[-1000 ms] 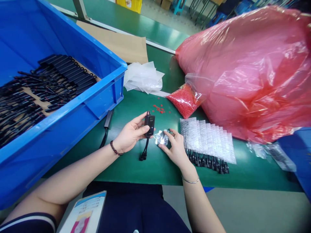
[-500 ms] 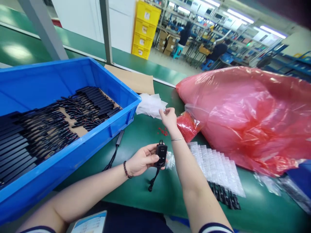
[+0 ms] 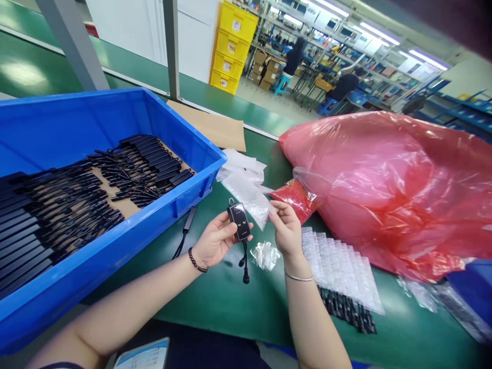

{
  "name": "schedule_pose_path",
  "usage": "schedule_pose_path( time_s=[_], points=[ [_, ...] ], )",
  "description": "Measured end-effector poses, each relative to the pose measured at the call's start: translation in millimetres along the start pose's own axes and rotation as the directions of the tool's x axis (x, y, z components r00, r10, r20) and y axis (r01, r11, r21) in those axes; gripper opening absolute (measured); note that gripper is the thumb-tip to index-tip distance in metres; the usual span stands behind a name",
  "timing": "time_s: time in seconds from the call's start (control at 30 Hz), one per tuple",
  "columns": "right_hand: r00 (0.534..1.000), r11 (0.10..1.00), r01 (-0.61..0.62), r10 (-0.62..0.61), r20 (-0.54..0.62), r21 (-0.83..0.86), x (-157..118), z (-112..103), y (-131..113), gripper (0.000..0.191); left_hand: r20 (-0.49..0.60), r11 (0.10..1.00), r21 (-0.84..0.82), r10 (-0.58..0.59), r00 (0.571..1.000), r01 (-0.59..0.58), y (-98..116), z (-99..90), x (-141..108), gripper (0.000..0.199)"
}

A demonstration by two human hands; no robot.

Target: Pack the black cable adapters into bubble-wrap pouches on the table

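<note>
Between the thumb and fingers of my left hand [image 3: 217,238] is a small black control box [image 3: 239,221], its two short cables hanging down. My right hand [image 3: 286,228] pinches the corner of a translucent white plastic bag [image 3: 248,197], held up beside the box and apart from it. Behind it lies a pile of similar bags [image 3: 240,161] on the green table [image 3: 215,307]. A crumpled clear plastic bit [image 3: 265,255] rests below my hands. Right of my right hand is a row of bubble bags [image 3: 340,261] with black cables sticking out.
A large blue bin [image 3: 180,205] full of black cabled units fills the left. A bag of small red parts [image 3: 294,197] leans by a big pink plastic bag [image 3: 384,189]. One black cabled unit [image 3: 188,221] lies beside the bin. Brown cardboard [image 3: 211,125] lies behind.
My right hand has drawn a white plastic bag from the pile and brought it back towards me. My left hand has moved up and left with the control box, which now tilts.
</note>
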State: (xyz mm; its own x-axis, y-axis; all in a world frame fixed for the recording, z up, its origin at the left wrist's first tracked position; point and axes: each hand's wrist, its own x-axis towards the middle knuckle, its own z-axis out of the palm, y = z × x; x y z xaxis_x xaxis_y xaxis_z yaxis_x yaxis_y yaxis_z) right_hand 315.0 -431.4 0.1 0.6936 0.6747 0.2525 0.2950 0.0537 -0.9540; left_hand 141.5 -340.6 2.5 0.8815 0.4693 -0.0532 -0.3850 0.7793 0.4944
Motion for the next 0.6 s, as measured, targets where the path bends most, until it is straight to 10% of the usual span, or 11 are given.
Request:
schedule_pose_path(
  time_s=[0.33, 0.5, 0.6],
  points=[
    [0.97, 0.975, 0.055, -0.103, -0.219, -0.215, -44.9, -4.5, -6.7, 0.025, 0.045, 0.993, 0.107, -0.059, 0.997, 0.054, -5.0, 2.4, -3.7, 0.04],
    [0.997, 0.997, -0.079, 0.078, 0.005, 0.004, -57.5, 2.1, -10.6, 0.034, 0.023, 0.987, 0.139, -0.09, 0.996, 0.086, -9.4, 3.2, -4.0, 0.04],
    [0.892, 0.937, -0.311, 0.229, 0.39, 0.162, -71.1, 10.2, -14.1, 0.03, 0.004, 0.981, 0.191, -0.029, 1.0, 0.028, -11.3, 4.1, -5.4, 0.047]
  ],
)
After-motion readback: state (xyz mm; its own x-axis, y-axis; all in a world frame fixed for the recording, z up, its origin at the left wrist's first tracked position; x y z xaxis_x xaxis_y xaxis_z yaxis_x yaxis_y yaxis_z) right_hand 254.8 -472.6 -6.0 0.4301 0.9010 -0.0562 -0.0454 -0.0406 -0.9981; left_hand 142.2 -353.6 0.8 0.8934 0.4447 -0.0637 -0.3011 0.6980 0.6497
